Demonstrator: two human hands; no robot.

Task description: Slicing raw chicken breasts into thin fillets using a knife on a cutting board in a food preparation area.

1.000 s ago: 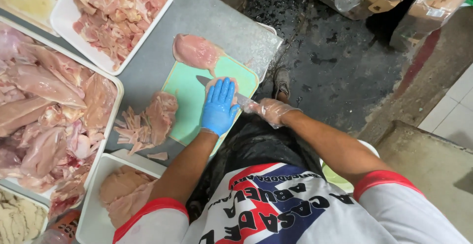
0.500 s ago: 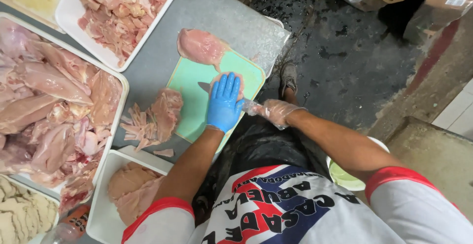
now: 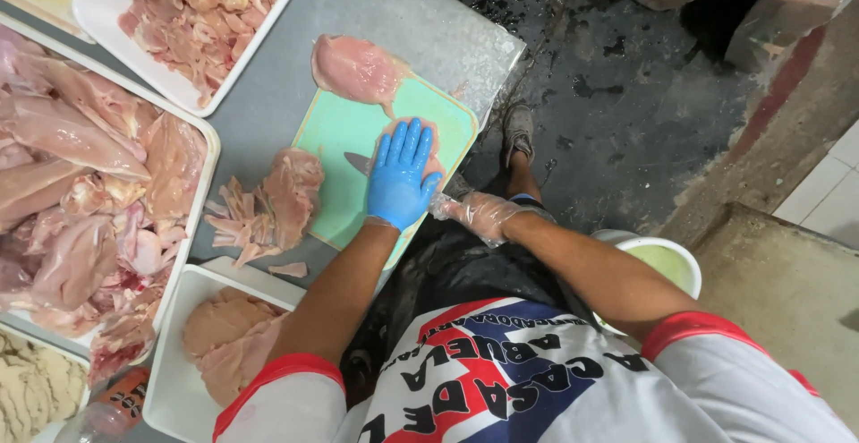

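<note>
Steel table [image 3: 376, 4] carries a green cutting board [image 3: 335, 139]. Left hand [image 3: 400, 174], blue glove, lies flat with fingers spread, pressing a chicken breast [image 3: 429, 139] on the board. Right hand [image 3: 479, 213], clear glove, is closed around a knife [image 3: 358, 162] handle, blade under the left palm. White tray [image 3: 170, 380] holds sliced fillets; bigger tray [image 3: 201, 174] holds raw breasts.

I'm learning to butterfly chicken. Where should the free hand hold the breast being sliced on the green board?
Hold it from above with a flat palm, as the left hand does: the chicken breast lies flat on the cutting board, and the knife blade enters sideways beneath the fingers, so spread fingers stay above the edge.
</note>
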